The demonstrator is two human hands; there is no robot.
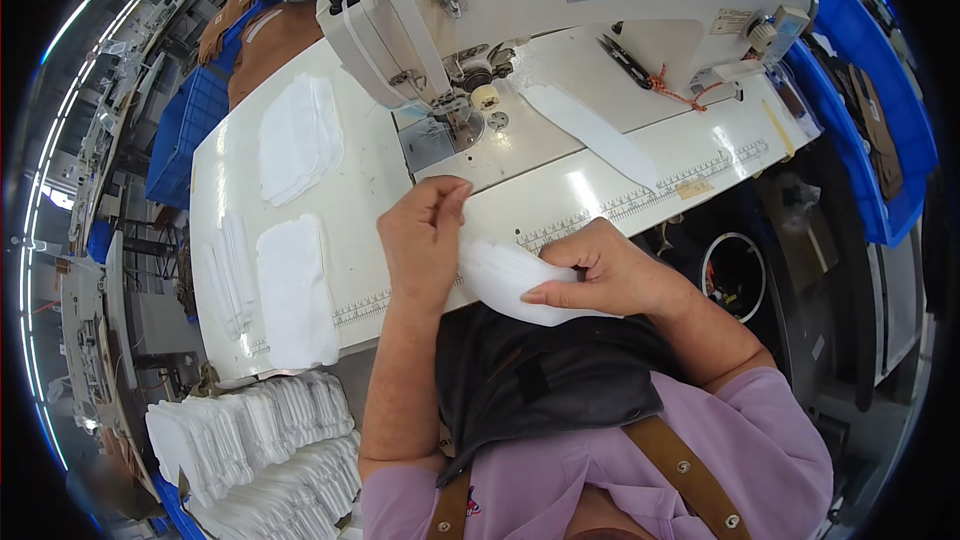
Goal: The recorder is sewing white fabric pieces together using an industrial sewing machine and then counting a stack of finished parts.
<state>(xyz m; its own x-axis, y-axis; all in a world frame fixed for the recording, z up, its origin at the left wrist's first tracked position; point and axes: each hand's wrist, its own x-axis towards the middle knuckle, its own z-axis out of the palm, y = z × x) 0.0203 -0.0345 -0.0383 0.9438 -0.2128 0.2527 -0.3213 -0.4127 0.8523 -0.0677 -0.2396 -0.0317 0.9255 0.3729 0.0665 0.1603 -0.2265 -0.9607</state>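
My right hand [618, 272] grips a curved bundle of white fabric pieces [495, 275] at the table's front edge, thumb on top. My left hand [422, 240] is raised beside the bundle's left end. Its thumb and forefinger are pinched together, and whatever may be between them is too small to make out. Just beyond my hands stands a white sewing machine [470, 10], its needle area and metal plate [428, 143] a little farther off than my left fingertips. A long white fabric strip [590, 135] lies on the machine bed, right of the needle.
Stacked white pieces [300, 140] and more flat pieces [293, 290] lie on the table's left side, near narrow folded strips [232, 265]. Black snips [625, 62] with an orange cord rest under the machine arm. Large white piles [250, 435] stand lower left; a blue bin [900, 140] is at right.
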